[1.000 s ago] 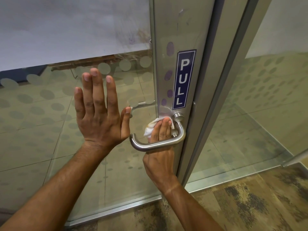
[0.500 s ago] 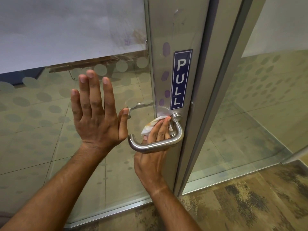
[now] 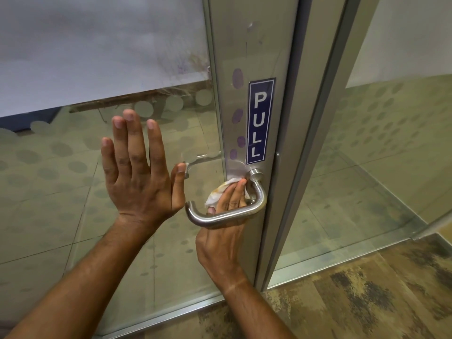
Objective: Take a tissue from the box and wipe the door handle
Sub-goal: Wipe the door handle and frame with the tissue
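A: What does the handle [image 3: 227, 214] look like?

B: A brushed steel lever, round in section. It springs from a round boss on the metal door stile [image 3: 264, 57], bends down, then runs left to a curled free end in front of the glass [image 3: 61, 192]. It shines along its lower edge.

A: And the tissue [image 3: 219, 193]?

B: White, crumpled, with yellowish marks. It sits behind the lever, in the gap between it and the door, just below the blue PULL sign [image 3: 259, 121].

A: Which hand has it?

B: The right hand [image 3: 221, 238]. It comes up from below, fingers straight and passing behind the lever, pressing the tissue against the stile near the boss. The thumb is hidden, so I cannot tell whether it pinches the tissue or only pushes it.

A: The left hand [image 3: 139, 172]?

B: Open, fingers spread and pointing up, palm toward the glass, holding nothing. Its thumb tip is near the lever's free end, not touching it. Whether the palm touches the glass I cannot tell.

A: Any room around?

B: The gap behind the lever is narrow and filled by fingers and tissue. Right of the stile runs the door frame [image 3: 315, 143], then another glass panel. Patterned carpet [image 3: 367, 302] lies below, bare.
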The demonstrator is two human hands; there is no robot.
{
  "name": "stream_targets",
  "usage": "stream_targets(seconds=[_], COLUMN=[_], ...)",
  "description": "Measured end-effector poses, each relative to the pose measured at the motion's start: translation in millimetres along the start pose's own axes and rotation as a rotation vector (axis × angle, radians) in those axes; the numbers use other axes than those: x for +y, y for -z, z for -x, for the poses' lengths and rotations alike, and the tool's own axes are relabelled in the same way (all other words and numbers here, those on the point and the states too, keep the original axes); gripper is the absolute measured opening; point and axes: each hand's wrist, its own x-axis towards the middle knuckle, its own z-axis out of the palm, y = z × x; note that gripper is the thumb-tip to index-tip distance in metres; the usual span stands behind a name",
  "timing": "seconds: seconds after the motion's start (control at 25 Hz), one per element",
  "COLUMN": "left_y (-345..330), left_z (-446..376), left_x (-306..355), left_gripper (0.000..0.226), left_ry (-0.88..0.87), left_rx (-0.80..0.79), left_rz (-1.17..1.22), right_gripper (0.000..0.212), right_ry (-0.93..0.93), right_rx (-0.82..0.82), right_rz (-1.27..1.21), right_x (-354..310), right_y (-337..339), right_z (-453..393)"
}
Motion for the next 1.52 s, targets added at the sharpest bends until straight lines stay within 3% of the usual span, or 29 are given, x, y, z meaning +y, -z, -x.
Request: stream_targets(seconds=[0.16, 0.28, 0.44, 0.56, 0.72, 0.84, 1.08, 1.24, 1.36, 1.52], left_y=[0.5, -0.4, 1.7, 0.6, -1.0, -0.9, -0.6, 3.0, 4.9, 5.4], left_z=[-0.1, -1.1, -1.5, -1.0, -0.4, -0.6, -1.8, -2.1, -2.8, -2.9], left_x=[0.2, 0.8, 0.4, 0.7, 0.9, 0.7, 0.8, 1.4, 2.1, 2.1], left_gripper=[0.074, 0.074, 0.073, 0.073, 0.075, 0.077, 0.073, 0.073, 0.072, 0.071], left_ry=[0.011, 0.018, 0.018, 0.015, 0.022, 0.025, 0.028, 0.034, 0.029, 0.023], left_rx=[0.004, 0.005, -0.001, 0.005, 0.010, 0.018, 0.013, 0.000, -0.002, -0.007], left_rz=[0.006, 0.009, 0.000, -0.001, 0.012, 0.013, 0.013, 0.020, 0.020, 0.022], right_gripper=[0.064, 0.065, 0.083, 0.081, 0.070, 0.065, 0.063, 0.082, 0.072, 0.045], right_ry=[0.010, 0.025, -0.003, 0.039, 0.172, 0.166, 0.129, 0.028, -0.113, -0.138], right_rx=[0.055, 0.052, 0.027, 0.020, -0.084, -0.176, -0.091, -0.101, 0.052, 0.179], right_rz=[0.002, 0.045, 0.055, 0.078, 0.205, 0.201, 0.175, 0.059, -0.082, -0.134], right_x=[-0.5, 3.1, 6.7, 8.4, 37.4, 50.6, 40.2, 30.4, 17.6, 32.4], right_y=[1.7, -1.0, -0.5, 0.4, 9.8, 16.6, 12.6, 19.5, 18.0, 35.5], right_z=[-15.9, -14.7, 2.3, -8.9, 6.3, 22.2, 13.1, 23.7, 19.1, 4.5])
